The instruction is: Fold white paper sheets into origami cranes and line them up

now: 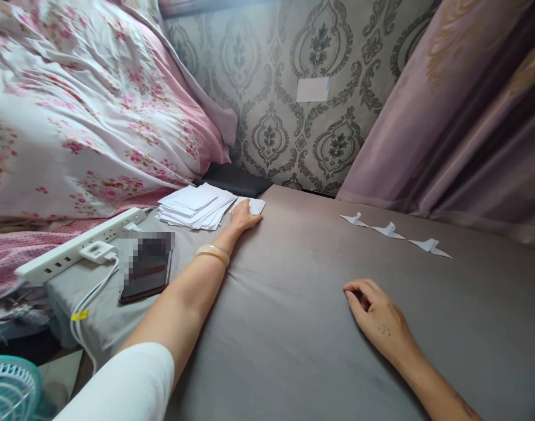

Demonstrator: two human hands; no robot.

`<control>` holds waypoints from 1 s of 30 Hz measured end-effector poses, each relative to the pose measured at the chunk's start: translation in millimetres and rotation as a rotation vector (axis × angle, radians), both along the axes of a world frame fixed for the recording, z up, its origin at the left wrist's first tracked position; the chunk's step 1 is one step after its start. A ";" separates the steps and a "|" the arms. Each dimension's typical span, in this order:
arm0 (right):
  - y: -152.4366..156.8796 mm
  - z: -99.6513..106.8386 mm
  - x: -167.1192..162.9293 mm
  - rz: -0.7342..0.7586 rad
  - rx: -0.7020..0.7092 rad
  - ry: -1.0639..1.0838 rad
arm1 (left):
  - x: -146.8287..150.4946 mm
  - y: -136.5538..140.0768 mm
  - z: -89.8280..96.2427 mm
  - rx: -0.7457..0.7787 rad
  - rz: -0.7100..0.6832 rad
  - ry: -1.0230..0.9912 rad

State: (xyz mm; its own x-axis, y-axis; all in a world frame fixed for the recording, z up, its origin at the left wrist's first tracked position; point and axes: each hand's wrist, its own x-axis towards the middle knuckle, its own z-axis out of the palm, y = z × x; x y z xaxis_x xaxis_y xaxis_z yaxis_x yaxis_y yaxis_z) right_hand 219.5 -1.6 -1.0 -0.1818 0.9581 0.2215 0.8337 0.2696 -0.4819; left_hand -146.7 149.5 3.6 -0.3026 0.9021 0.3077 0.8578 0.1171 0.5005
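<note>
My left hand point(244, 217) is stretched far forward to a small batch of white paper sheets point(257, 206), right of a larger stack of white paper point(194, 204). Its thumb points away from the fingers and it touches the sheets; some fingertips are hidden. My right hand point(379, 318) hovers over or rests on the grey cloth, its thumb and forefinger closed together with nothing visible in them. Beyond it, three small folded white paper shapes point(355, 219), point(389, 230), point(429, 246) stand in a slanting row.
A phone point(147, 275), partly blurred out, lies left of my left forearm. Beside it is a white power strip point(78, 248) with a plugged-in charger point(98, 251) and cables. Floral bedding point(96, 117) rises at left, a pink curtain point(425, 117) hangs right, a teal fan point(10, 386) sits below.
</note>
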 end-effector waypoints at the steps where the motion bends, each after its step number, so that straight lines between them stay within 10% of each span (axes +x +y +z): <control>1: 0.3 -0.5 -0.1 0.002 0.000 0.000 | -1.5 0.5 -0.6 -0.009 0.001 -0.005; 19: -2.3 1.1 0.3 0.000 0.002 0.000 | -6.0 -2.6 0.1 -0.035 0.002 -0.131; 30: -4.4 3.7 -6.3 0.002 0.047 0.022 | -3.5 -23.0 8.0 0.260 0.048 -0.033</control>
State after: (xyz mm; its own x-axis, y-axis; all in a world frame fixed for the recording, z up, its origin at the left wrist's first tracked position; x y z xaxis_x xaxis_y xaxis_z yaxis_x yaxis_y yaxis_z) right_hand 213.2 -6.0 2.7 -0.1783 0.9461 0.2703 0.8227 0.2940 -0.4865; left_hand -150.2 126.5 11.7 -0.3565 0.7786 0.5165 0.8372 0.0208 0.5465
